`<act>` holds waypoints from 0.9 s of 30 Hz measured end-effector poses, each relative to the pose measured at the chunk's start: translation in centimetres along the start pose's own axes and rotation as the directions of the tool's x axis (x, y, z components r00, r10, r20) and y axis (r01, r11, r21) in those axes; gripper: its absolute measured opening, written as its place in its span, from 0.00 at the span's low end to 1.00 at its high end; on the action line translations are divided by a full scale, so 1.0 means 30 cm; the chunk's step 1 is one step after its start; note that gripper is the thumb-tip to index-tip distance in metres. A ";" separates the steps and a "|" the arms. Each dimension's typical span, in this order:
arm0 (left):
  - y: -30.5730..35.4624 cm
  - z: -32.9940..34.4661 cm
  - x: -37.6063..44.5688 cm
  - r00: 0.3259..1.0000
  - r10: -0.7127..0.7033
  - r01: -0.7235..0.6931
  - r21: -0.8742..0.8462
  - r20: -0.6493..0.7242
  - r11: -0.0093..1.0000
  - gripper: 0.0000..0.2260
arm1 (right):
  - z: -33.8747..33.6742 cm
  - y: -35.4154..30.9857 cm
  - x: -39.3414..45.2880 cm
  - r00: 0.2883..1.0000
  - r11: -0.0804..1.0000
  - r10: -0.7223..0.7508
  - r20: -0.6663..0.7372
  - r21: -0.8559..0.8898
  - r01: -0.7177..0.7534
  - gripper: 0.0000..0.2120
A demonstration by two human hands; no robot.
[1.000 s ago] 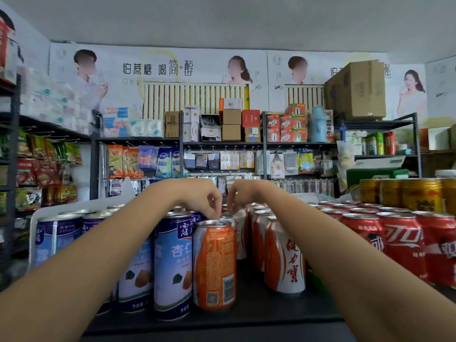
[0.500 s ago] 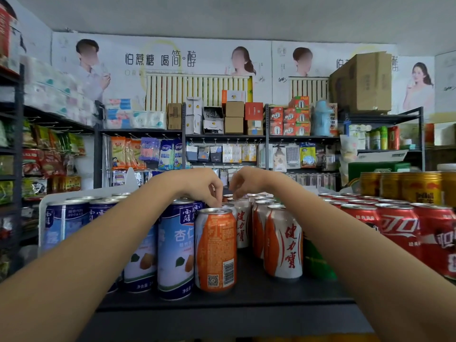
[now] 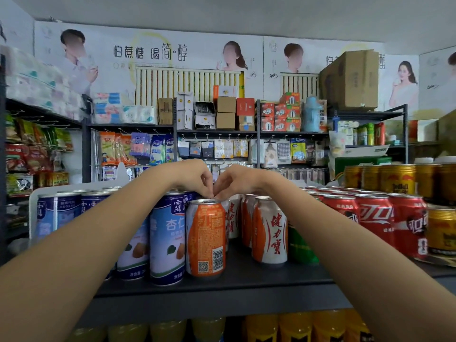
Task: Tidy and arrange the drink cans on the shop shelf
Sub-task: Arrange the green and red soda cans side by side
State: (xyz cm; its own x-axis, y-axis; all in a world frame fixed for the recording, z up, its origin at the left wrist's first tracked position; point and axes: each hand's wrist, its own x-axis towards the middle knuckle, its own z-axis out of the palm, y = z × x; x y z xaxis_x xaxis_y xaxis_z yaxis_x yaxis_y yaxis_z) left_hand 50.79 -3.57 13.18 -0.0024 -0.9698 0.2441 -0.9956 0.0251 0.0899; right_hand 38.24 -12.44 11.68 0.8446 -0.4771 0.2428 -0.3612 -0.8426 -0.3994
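Drink cans stand in rows on a dark shelf (image 3: 246, 280). An orange can (image 3: 206, 240) is at the front with its barcode toward me. Right of it stands an orange-and-white can (image 3: 270, 233), with more of the same behind. My left hand (image 3: 190, 178) and right hand (image 3: 237, 181) reach over the rows, fingers curled downward. Their fingertips meet on the top rim of a second-row orange-and-white can (image 3: 232, 215), just behind the front orange one. That can is mostly hidden.
Tall blue cans (image 3: 167, 238) fill the left side, backed by a white card divider (image 3: 34, 206). A green can (image 3: 299, 245), red cola cans (image 3: 375, 218) and gold cans (image 3: 394, 178) stand to the right. Yellow bottles (image 3: 283, 327) sit on the shelf below.
My hands have drawn closer together, so their fingertips now meet over the second-row can. My view has tipped down, showing more shelf front. The front cans stay put.
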 end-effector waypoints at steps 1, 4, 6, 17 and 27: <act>0.008 0.003 0.005 1.000 0.015 -0.015 -0.015 -0.008 1.000 0.04 | -0.010 0.005 -0.006 1.000 1.000 0.011 0.010 -0.006 -0.011 0.14; 0.024 0.010 0.019 0.999 0.053 -0.054 -0.035 -0.011 0.998 0.04 | -0.033 0.030 -0.023 0.998 0.996 0.058 0.009 -0.070 -0.058 0.14; 0.026 0.015 0.026 0.999 0.053 -0.053 -0.030 -0.001 0.998 0.02 | -0.038 0.047 -0.028 0.997 0.994 0.080 -0.003 -0.075 -0.080 0.14; 0.022 -0.017 -0.054 0.996 -0.012 0.010 -0.026 -0.090 1.000 0.07 | -0.078 -0.024 -0.122 0.989 0.994 -0.075 -0.125 0.074 0.085 0.06; 0.056 -0.043 -0.159 0.999 0.028 -0.028 0.018 0.023 0.999 0.14 | 0.016 -0.014 -0.043 0.991 0.949 0.086 -0.106 -0.295 -0.114 0.07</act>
State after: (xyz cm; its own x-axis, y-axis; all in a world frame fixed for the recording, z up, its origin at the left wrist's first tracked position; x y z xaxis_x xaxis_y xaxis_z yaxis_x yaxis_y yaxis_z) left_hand 49.23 1.41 13.42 -0.0320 -0.9740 0.2243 -0.9967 0.0478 0.0656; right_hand 37.50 -11.34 11.12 0.7636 -0.5717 0.3002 -0.5556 -0.8186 -0.1457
